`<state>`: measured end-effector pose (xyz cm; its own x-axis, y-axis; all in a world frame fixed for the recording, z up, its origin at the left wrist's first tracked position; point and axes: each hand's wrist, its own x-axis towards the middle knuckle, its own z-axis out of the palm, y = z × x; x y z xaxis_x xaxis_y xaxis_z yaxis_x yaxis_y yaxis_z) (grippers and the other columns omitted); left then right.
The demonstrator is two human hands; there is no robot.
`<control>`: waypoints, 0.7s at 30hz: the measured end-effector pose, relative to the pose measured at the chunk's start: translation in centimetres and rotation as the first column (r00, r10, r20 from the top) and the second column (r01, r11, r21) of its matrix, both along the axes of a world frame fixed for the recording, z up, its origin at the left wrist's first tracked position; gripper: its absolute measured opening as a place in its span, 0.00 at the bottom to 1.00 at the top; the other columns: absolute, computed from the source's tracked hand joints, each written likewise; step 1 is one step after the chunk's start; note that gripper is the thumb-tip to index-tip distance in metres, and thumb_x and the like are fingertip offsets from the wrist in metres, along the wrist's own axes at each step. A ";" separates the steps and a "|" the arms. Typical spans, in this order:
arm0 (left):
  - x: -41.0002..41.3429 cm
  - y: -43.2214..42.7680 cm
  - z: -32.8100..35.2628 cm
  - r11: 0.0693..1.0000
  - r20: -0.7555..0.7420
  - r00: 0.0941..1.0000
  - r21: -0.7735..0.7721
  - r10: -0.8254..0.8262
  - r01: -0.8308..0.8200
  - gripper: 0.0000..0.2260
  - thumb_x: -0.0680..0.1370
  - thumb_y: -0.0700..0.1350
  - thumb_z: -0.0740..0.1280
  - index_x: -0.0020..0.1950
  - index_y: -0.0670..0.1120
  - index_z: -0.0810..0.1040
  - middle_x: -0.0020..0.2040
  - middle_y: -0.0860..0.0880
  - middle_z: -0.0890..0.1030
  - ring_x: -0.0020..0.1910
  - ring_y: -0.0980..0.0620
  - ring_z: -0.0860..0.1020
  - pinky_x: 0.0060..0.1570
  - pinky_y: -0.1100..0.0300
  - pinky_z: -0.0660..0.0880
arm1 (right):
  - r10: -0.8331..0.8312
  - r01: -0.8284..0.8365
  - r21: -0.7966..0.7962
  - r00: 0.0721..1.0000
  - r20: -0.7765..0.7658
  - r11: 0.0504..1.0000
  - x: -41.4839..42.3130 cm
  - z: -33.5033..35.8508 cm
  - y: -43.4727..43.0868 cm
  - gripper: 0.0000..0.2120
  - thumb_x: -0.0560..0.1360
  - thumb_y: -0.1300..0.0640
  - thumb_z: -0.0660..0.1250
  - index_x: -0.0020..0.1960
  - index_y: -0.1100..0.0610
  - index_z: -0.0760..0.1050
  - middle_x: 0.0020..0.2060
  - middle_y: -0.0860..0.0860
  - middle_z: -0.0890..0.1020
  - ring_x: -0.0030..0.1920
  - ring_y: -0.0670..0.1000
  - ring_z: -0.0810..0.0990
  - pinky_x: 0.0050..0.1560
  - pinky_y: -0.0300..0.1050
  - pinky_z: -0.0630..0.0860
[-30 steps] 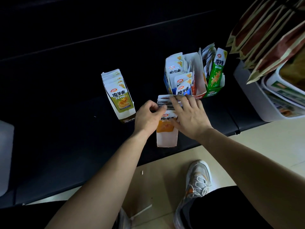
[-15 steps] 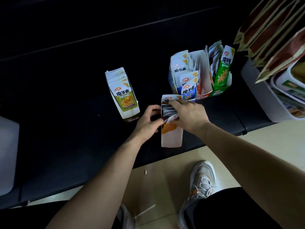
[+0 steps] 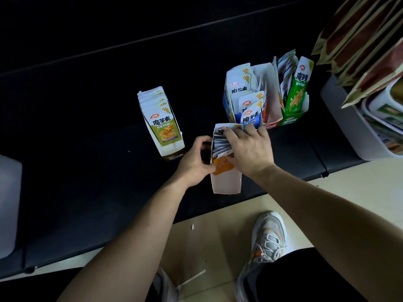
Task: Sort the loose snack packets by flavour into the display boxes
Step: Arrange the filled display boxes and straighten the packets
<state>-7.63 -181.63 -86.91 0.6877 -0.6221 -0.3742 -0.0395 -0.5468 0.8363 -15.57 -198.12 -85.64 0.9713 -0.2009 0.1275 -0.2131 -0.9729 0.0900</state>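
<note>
The right hand (image 3: 248, 149) covers most packets (image 3: 220, 146) in the orange box (image 3: 226, 182). At 2 o'clock, bags (image 3: 359, 35) run off the edge; at 9 o'clock a pale object (image 3: 8, 203) too.

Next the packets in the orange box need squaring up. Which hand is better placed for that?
Probably the right hand. Its fingers lie across the packets inside the orange box. The left hand grips the box's left wall, so it is better placed to steady it.
</note>
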 end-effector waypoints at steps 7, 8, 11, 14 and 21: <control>0.1 -0.3 -0.3 0.999 -0.009 1.000 0.040 0.000 0.001 0.34 0.69 0.43 0.77 0.66 0.65 0.63 0.56 0.61 0.76 0.51 0.50 0.81 0.54 0.47 0.80 | -0.011 0.012 -0.009 0.995 0.095 1.000 -0.6 -0.6 0.2 0.20 0.70 0.49 0.72 0.59 0.55 0.76 0.48 0.53 0.84 0.49 0.60 0.80 0.48 0.55 0.73; 0.2 -0.3 -0.4 0.999 -0.013 1.000 0.040 0.005 -0.004 0.34 0.69 0.44 0.77 0.65 0.65 0.63 0.56 0.61 0.76 0.51 0.50 0.82 0.54 0.46 0.80 | -0.009 0.008 0.040 0.999 0.032 0.999 -0.3 -0.3 0.1 0.24 0.68 0.49 0.75 0.61 0.55 0.75 0.50 0.54 0.84 0.49 0.60 0.81 0.48 0.55 0.75; 0.3 -0.2 -0.5 1.000 -0.025 1.000 0.028 0.014 -0.014 0.32 0.70 0.43 0.76 0.67 0.62 0.65 0.57 0.58 0.77 0.52 0.50 0.81 0.55 0.47 0.79 | 0.002 0.013 0.142 0.994 -0.107 0.990 0.6 0.9 -0.3 0.30 0.66 0.48 0.77 0.64 0.53 0.71 0.54 0.53 0.83 0.48 0.60 0.84 0.47 0.53 0.77; -0.1 -0.3 -0.2 0.999 -0.007 0.999 0.023 0.048 -0.048 0.28 0.72 0.45 0.76 0.68 0.57 0.68 0.56 0.58 0.77 0.52 0.52 0.80 0.53 0.55 0.78 | -0.010 0.037 0.168 0.988 -0.156 0.985 1.0 1.9 -0.7 0.30 0.70 0.47 0.75 0.67 0.51 0.67 0.58 0.51 0.81 0.48 0.60 0.84 0.39 0.48 0.73; -1.0 -1.1 0.2 0.979 0.225 0.964 0.115 0.139 -0.168 0.15 0.75 0.53 0.72 0.60 0.53 0.75 0.43 0.60 0.77 0.45 0.55 0.78 0.39 0.63 0.70 | -0.035 0.030 0.183 0.999 0.027 0.983 -0.1 1.4 -0.3 0.40 0.66 0.35 0.74 0.69 0.55 0.67 0.61 0.56 0.73 0.58 0.59 0.75 0.52 0.58 0.76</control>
<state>-8.62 -182.68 -86.70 0.8443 -0.4577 -0.2786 -0.1174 -0.6654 0.7372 -15.69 -198.38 -84.26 0.9602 -0.2547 0.1149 -0.2445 -0.9649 -0.0953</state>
